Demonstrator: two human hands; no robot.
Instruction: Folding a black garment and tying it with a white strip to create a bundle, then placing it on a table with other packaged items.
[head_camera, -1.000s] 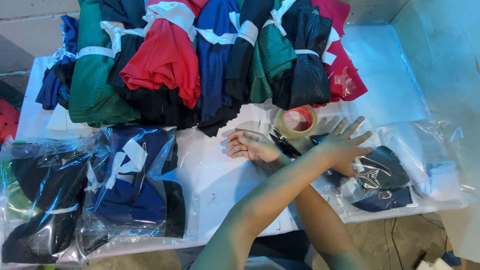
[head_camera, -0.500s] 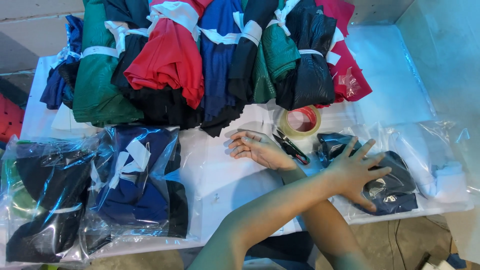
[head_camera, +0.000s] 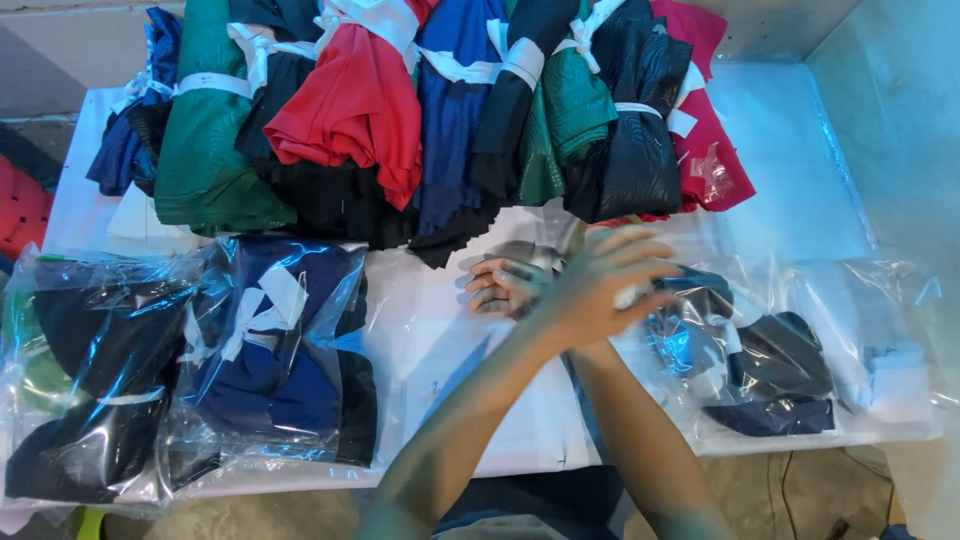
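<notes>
The person's arms are crossing over each other above the white surface. The left hand is reaching to the right side with its fingers spread and loose, and it is looking blurry. It is touching the near edge of a clear plastic bag with dark blue and black clothes inside. I cannot tell if it is gripping the bag.

The right hand is lying flat on the surface, partly under the left hand, with fingers out and holding nothing.

2 more clear bags of dark clothes are lying on the left. A row of folded clothes in green, red, blue and black is sitting at the far side.
</notes>
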